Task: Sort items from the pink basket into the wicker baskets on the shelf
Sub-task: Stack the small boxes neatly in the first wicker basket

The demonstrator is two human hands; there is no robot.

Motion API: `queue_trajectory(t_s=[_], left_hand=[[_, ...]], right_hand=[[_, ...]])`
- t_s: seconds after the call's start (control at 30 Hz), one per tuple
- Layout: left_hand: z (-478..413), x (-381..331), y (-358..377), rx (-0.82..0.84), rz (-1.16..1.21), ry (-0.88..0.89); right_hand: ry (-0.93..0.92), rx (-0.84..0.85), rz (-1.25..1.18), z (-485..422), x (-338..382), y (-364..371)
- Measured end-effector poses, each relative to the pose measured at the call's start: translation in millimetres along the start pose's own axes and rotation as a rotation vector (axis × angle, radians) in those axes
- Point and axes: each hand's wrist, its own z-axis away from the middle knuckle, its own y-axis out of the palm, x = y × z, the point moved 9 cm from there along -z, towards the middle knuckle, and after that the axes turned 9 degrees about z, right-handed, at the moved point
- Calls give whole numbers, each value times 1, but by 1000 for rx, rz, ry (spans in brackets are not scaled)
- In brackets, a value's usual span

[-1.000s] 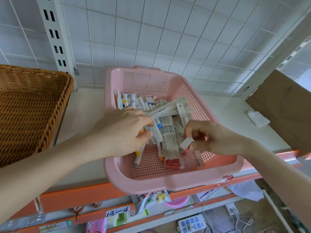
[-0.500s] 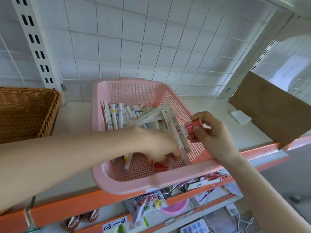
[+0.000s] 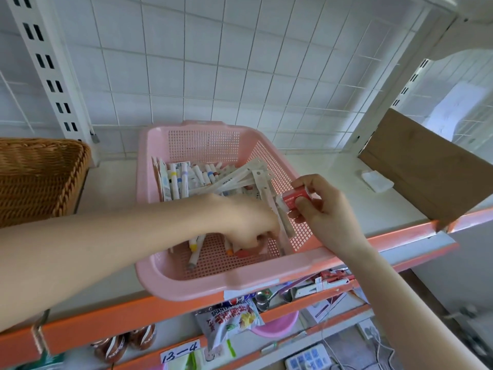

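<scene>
The pink perforated plastic basket (image 3: 213, 287) sits on the white shelf (image 3: 333, 166), holding capped marker pens (image 3: 181, 177) and long white packaged strips (image 3: 240, 174). The left hand (image 3: 248, 222) reaches down inside it, fingers curled among the items near a red piece; whether they grip anything I cannot tell. The right hand (image 3: 325, 212) pinches a small red-and-white box (image 3: 294, 196) at the basket's right wall. A brown woven wicker basket (image 3: 40, 177) stands to the left, apart.

pink basket (image 3: 213, 287), square-mesh walls | wicker basket (image 3: 40, 177), brown weave | eraser (image 3: 294, 196), red sleeve, white end | shelf edge (image 3: 112, 321), orange | back wall grid (image 3: 240, 76), white
</scene>
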Motion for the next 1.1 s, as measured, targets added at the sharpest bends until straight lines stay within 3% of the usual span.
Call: queue_trajectory(t_s=[0.17, 0.3, 0.47, 0.67, 0.8, 1.1], left_hand=[[32, 29, -30, -277, 505, -121], [57, 50, -36, -487, 926, -141], [85, 58, -43, -769, 1142, -163], [117, 50, -43, -1017, 1099, -262], [147, 41, -40, -1129, 971, -360], [260, 39, -21, -1202, 606, -662]], right_hand=[[40, -93, -227, 2, -3, -13], [36, -35, -334, 0, -1, -10], [16, 12, -414, -2, 5, -10], [-148, 166, -255, 1, 25, 7], [-274, 170, -130, 1, 50, 14], [-568, 168, 68, 28, 144, 61]])
